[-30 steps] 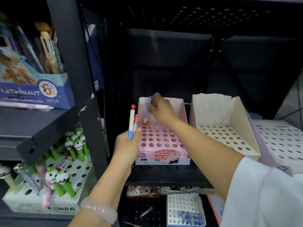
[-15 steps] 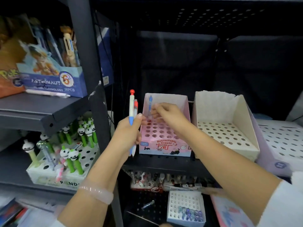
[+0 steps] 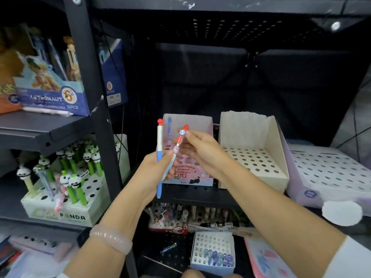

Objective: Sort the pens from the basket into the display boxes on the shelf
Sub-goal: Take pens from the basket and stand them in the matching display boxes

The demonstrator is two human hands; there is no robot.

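My left hand (image 3: 153, 169) grips an upright white and blue pen (image 3: 159, 149) with a red top, in front of the pink display box (image 3: 202, 125). My right hand (image 3: 197, 149) pinches the upper part of a second, red-topped pen (image 3: 178, 143), which leans across from the left hand's fingers; its lower end still lies in the left hand. One blue pen (image 3: 169, 125) stands in a hole at the back left of the pink box. To the right stands a white display box (image 3: 277, 173) with holes and no pens in view. The basket is not in view.
A black shelf upright (image 3: 90, 77) rises just left of my left hand. A panda pen box (image 3: 66, 211) and a blue astronaut box (image 3: 56, 97) sit on the left shelves. A lilac perforated box (image 3: 329, 171) stands at the right. Smaller boxes lie on the shelf below.
My right hand left the blue pen standing in the pink box and came back to the left hand, where it now pinches the second pen. The camera view shifted a little.
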